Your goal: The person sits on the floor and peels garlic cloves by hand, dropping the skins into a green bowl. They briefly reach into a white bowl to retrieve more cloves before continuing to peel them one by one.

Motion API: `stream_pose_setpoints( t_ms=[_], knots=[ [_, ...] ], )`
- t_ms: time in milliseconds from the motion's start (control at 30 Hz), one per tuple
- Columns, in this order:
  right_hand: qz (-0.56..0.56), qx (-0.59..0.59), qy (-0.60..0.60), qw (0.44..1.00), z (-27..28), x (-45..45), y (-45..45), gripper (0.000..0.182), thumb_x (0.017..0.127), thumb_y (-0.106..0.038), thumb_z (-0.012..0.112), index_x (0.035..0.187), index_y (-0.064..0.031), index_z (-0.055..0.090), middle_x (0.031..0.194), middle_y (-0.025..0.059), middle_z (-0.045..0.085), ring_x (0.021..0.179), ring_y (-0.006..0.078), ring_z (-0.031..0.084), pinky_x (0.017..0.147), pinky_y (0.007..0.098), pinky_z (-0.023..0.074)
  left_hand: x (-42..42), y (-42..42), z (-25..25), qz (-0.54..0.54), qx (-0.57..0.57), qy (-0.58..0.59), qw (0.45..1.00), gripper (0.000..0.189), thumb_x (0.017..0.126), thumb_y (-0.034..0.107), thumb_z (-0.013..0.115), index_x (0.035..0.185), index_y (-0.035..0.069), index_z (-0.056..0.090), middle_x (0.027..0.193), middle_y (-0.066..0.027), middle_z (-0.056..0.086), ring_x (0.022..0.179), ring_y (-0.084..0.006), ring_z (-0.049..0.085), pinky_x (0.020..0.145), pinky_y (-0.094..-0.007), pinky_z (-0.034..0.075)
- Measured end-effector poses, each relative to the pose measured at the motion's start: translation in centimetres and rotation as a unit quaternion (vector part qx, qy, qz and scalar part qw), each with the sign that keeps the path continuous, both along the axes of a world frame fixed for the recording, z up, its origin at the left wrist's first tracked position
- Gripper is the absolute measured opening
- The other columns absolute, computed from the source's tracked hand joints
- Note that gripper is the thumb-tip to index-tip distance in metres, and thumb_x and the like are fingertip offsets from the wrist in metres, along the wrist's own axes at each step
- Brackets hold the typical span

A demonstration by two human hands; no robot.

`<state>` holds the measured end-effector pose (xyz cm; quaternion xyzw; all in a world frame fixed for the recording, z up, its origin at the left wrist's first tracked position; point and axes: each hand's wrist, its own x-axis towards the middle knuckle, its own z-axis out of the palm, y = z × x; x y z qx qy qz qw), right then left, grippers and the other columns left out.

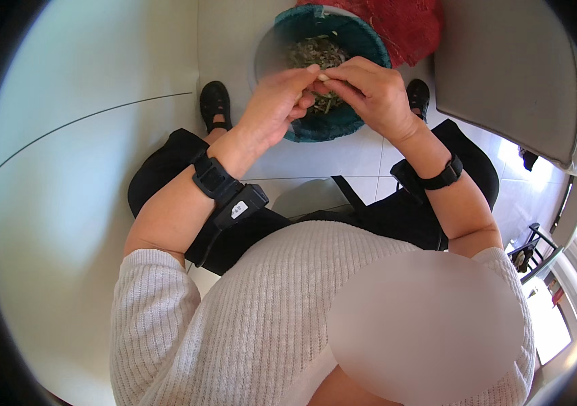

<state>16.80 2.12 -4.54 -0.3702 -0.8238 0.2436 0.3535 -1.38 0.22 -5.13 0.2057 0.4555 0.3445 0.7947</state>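
Note:
A small pale piece (323, 77), perhaps a bean or a seed, sits between the thumb and forefinger of my right hand (377, 91). My left hand (280, 101) meets it from the other side, its thumb close to the piece and its other fingers curled in. Whether those curled fingers hold anything is hidden. Both hands are above a round tub (334, 133) with a dark green lining. Inside it lies a heap of dry, broken plant bits (313, 51), brown and green, partly covered from sight by my hands.
Red mesh cloth or sacking (405, 30) lies beyond the tub. To the right stands a grey padded panel (506, 66), and to the left a large pale smooth surface (80, 152). My black shoes (214, 104) flank the tub on a tiled floor (319, 160). Black devices (240, 205) are strapped to my wrists.

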Motion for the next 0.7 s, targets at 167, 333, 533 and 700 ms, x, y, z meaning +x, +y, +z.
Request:
stream_pose_setpoints(
  t_ms=[167,333,533,700],
  knots=[
    [-0.007,-0.007,-0.010,1.000,0.4,0.1,-0.2,0.011,0.077,-0.009,0.068,0.087,-0.0057,0.066,0.074,0.0068,0.061,0.064,0.0235,0.061,0.056,0.0293,0.0493,-0.2,0.0,-0.5,-0.015,-0.028,-0.059,0.998,0.027,0.089,0.029,0.059,0.092,0.002,0.060,0.079,-0.0008,0.057,0.060,-0.0026,0.039,0.044,-0.0151,0.027],
    [0.020,-0.031,0.002,0.999,0.3,0.3,0.2,0.011,0.077,-0.007,0.066,0.087,-0.0034,0.065,0.076,0.0095,0.061,0.067,0.0258,0.061,0.058,0.0305,0.0494,-0.3,0.1,-0.8,-0.016,-0.053,-0.053,0.997,0.025,0.091,0.029,0.057,0.093,0.004,0.060,0.080,-0.0003,0.058,0.056,-0.0017,0.037,0.043,-0.0139,0.026],
    [0.038,-0.074,0.002,0.997,0.2,0.5,0.1,0.009,0.076,-0.004,0.065,0.085,-0.0015,0.063,0.076,0.0123,0.060,0.067,0.0285,0.060,0.059,0.0320,0.0492,-0.3,0.0,-0.8,-0.027,-0.057,-0.034,0.997,0.025,0.090,0.029,0.058,0.093,0.004,0.061,0.080,-0.0001,0.058,0.055,-0.0011,0.037,0.043,-0.0133,0.025],
    [0.037,-0.095,-0.009,0.995,0.5,0.4,-0.2,0.006,0.073,-0.004,0.065,0.076,-0.0015,0.061,0.071,0.0123,0.059,0.064,0.0287,0.059,0.057,0.0322,0.0482,-0.3,-0.2,-1.2,-0.023,-0.062,-0.040,0.997,0.024,0.090,0.028,0.060,0.092,0.004,0.062,0.080,-0.0004,0.059,0.056,-0.0010,0.038,0.042,-0.0132,0.026]
  ],
)
